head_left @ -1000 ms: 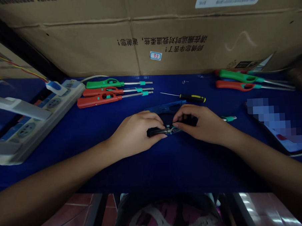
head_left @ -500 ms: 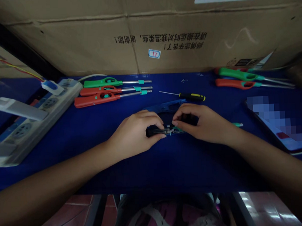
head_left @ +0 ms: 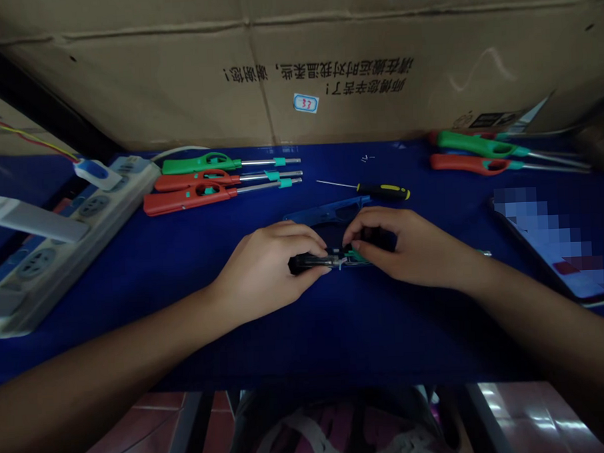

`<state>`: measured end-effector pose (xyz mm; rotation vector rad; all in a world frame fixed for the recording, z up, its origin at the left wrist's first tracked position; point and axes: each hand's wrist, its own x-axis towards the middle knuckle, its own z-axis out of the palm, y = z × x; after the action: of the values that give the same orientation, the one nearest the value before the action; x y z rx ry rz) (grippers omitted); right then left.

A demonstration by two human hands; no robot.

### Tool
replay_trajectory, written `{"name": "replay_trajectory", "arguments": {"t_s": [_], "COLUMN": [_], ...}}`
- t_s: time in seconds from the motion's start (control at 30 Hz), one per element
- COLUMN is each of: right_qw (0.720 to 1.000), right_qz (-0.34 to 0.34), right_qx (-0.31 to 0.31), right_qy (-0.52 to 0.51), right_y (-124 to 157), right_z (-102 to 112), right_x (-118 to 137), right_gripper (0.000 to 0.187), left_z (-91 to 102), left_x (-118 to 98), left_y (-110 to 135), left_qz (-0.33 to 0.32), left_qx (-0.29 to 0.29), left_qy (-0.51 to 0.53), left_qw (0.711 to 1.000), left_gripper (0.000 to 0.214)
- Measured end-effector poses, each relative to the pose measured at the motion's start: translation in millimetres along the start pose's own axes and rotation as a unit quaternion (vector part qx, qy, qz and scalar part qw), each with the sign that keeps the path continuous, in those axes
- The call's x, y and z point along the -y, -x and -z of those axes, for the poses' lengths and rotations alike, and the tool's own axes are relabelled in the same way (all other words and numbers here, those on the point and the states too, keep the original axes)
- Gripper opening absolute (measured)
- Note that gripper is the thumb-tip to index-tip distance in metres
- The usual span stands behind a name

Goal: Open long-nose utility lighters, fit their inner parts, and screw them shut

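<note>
Left hand (head_left: 266,271) pinched the dark end of an opened lighter (head_left: 337,259), low over the desk (head_left: 331,332), in front of a blue shell (head_left: 319,215). Right hand (head_left: 408,248) had thumb and finger bent in at its green part; couldn't tell if gripping. Screwdriver (head_left: 384,191) lay behind the shell.

Workshop-like corner: blue bench (head_left: 297,347), screwdriver (head_left: 383,191), power strip (head_left: 95,210), cardboard carton (head_left: 161,92).
</note>
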<state>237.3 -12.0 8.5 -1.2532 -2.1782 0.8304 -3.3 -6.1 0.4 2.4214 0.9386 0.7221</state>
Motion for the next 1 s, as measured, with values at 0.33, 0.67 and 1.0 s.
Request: {"name": "replay_trajectory", "arguments": {"t_s": [0.33, 0.67, 1.0], "right_qw": [1.000, 0.999, 0.995], "right_qz": [-0.001, 0.026, 0.094], "right_qx": [-0.006, -0.012, 0.011], "right_qy": [0.000, 0.018, 0.037], "right_y": [-1, 0, 4], "right_z": [-5, -4, 6], "right_x": [-6, -4, 4], "right_gripper": [0.007, 0.010, 0.018], "left_z": [-0.2, 1.8, 1.1], "left_x": [0, -4, 2], "left_y": [-1, -3, -3], "left_qz": [0.002, 0.003, -0.061], "left_qx": [0.013, 0.010, -0.020], "left_qy": [-0.005, 0.016, -0.016], "left_qw": [1.000, 1.000, 0.998], "left_gripper": [0.012, 0.011, 0.004]}}
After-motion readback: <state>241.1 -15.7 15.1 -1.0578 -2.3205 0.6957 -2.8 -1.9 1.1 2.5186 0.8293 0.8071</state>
